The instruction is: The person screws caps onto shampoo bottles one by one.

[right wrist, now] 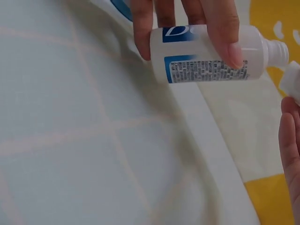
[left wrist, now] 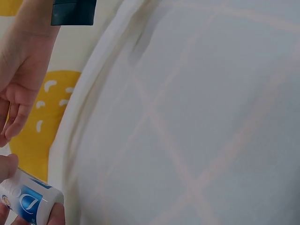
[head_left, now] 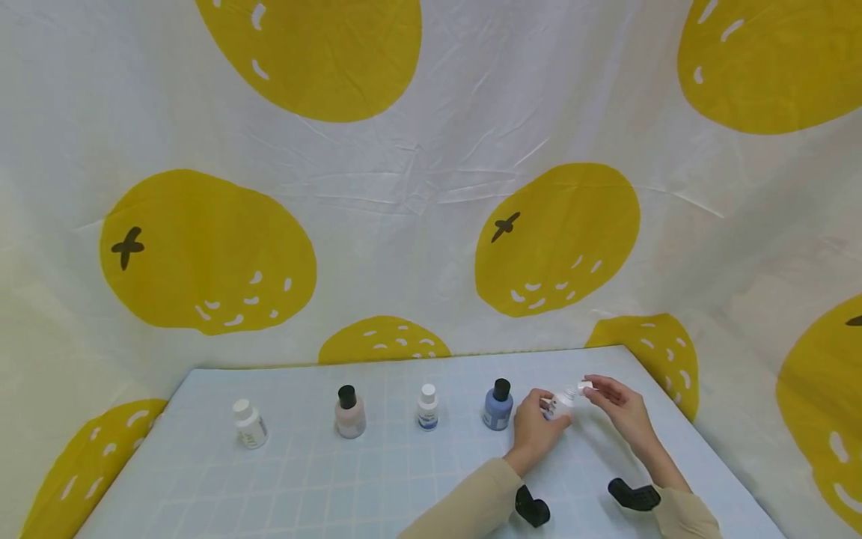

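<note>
My left hand (head_left: 535, 428) grips a white plastic bottle (right wrist: 255, 54) with a blue label, tilted over above the table toward my right hand. The bottle's threaded neck (right wrist: 277, 53) shows bare in the right wrist view. Just past that neck, the fingertips of my right hand (head_left: 622, 415) pinch a white screw cap (right wrist: 291, 80), apart from the bottle. Close to the left hand stands a blue bottle (head_left: 497, 410) with a black cap. In the left wrist view, the held bottle (left wrist: 30, 197) shows at the lower left corner, partly covered by fingers.
Left of the hands, a small white-capped bottle (head_left: 427, 410), a pinkish bottle (head_left: 350, 419) with a black cap and another white bottle (head_left: 251, 427) stand spaced along the light-blue table (head_left: 323, 494). A curtain (head_left: 377, 262) with yellow fruit shapes hangs behind it.
</note>
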### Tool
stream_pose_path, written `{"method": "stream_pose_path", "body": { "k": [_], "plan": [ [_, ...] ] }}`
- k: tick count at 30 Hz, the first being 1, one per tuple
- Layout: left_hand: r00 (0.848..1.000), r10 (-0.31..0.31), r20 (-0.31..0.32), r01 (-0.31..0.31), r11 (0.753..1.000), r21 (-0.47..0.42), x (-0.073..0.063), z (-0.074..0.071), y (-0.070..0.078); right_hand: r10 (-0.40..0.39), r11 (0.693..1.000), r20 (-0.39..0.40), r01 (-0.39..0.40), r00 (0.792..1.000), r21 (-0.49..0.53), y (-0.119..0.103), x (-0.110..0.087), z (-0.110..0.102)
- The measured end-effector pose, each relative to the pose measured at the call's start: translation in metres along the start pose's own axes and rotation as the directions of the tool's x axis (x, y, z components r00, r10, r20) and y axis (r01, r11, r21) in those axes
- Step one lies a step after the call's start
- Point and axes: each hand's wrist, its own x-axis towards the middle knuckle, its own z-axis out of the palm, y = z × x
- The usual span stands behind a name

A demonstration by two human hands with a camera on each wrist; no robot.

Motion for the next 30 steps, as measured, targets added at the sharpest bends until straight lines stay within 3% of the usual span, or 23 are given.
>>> {"method": "stream_pose_path", "body": {
  "k": [12, 30],
  "plan": [
    [1.000, 0.001, 0.000, -0.001, 1.000, 0.016, 0.002, -0.001, 0.004, -0.020, 1.000, 0.016, 0.021, 1.000, -0.004, -0.005, 0.004, 0.007],
    [0.999, 0.050, 0.008, -0.050, 0.999, -0.002, 0.002, -0.002, 0.002, -0.079, 0.991, 0.064, 0.071, 0.995, 0.114, -0.003, 0.006, 0.014]
  ]
}}
